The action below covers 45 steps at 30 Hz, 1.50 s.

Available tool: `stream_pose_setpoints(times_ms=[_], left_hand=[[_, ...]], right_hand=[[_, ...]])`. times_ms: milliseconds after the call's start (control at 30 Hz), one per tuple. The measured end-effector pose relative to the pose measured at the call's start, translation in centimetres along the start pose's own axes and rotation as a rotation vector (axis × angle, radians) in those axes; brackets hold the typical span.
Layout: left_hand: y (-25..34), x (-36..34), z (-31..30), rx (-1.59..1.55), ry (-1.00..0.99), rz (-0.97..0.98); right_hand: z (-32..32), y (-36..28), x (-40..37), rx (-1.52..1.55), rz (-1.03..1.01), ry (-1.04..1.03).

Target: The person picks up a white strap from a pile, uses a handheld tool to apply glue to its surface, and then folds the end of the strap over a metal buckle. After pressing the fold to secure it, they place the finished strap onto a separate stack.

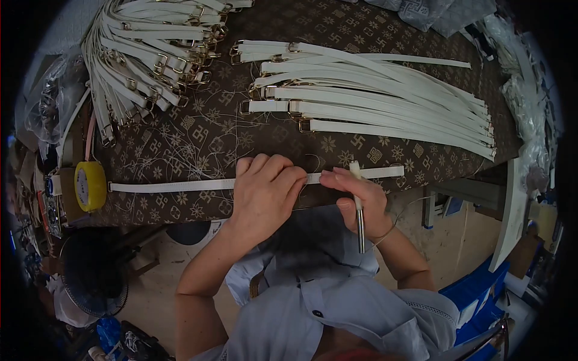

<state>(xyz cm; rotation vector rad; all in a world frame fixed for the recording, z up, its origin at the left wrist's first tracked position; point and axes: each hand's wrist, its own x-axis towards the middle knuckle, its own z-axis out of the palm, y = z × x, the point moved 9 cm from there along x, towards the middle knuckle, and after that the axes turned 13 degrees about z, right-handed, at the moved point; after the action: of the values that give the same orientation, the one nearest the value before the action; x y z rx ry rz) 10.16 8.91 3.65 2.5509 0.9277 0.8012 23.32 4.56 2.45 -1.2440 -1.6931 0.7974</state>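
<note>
A white strap (174, 186) lies along the near edge of the patterned brown table cover, with a metal buckle at its right end. My left hand (262, 186) presses down over the strap's middle, thumb and fingers pinched together on it. Just to the right is my right hand (368, 201), its fingertips at the strap. A slim pen-like tool (360, 225) with a pale upper end and a shiny metal lower end is tucked between my right fingers. A thin thread or cord runs past that wrist.
Many white buckled straps (385, 90) lie fanned out at the back right. Another heap of straps (144, 54) is at the back left. Loose threads (180, 150) are scattered on the cover. A yellow tape roll (90, 186) stands by the left edge; a fan (93, 274) is below.
</note>
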Motion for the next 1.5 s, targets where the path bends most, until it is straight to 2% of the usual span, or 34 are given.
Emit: stream_pose_setpoints(times_ms=[67,300,400,467,600,667,767,1067,1300,1500], left_hand=[[1.2,0.0,-0.2,0.108,0.003,0.134],[1.7,-0.3,0.2,0.219,-0.116,0.203],[0.9,-0.1,0.9,0.066,-0.231,0.137],[0.6,0.0,0.3,-0.127,-0.135,0.093],[0.2,-0.3,0.3,-0.23,-0.011,0.083],[0.4,-0.4,0.0,-0.375,0.012,0.109],[0.6,-0.4,0.1,-0.41,-0.041,0.197],[1.4,0.0,1.1,-0.544,-0.167,0.287],[1.5,0.8,1.3,-0.468,-0.274,0.392],[0.1,-0.6,-0.1,-0.319,-0.32,0.359]], right_hand=[[0.1,0.4,-0.2,0.012,0.032,-0.02],[0.5,1.2,-0.3,-0.016,0.094,-0.055],[0.3,0.9,-0.2,0.014,0.066,-0.04],[0.3,0.9,-0.3,0.029,0.048,-0.02],[0.3,0.9,-0.3,0.001,0.06,-0.044],[0.2,0.8,-0.2,0.017,0.047,-0.028],[0.1,0.8,-0.3,0.034,0.034,-0.013],[-0.3,0.8,-0.4,0.021,0.001,0.052],[-0.4,0.3,-0.1,-0.001,0.009,0.02],[-0.5,0.2,-0.3,-0.003,-0.022,0.055]])
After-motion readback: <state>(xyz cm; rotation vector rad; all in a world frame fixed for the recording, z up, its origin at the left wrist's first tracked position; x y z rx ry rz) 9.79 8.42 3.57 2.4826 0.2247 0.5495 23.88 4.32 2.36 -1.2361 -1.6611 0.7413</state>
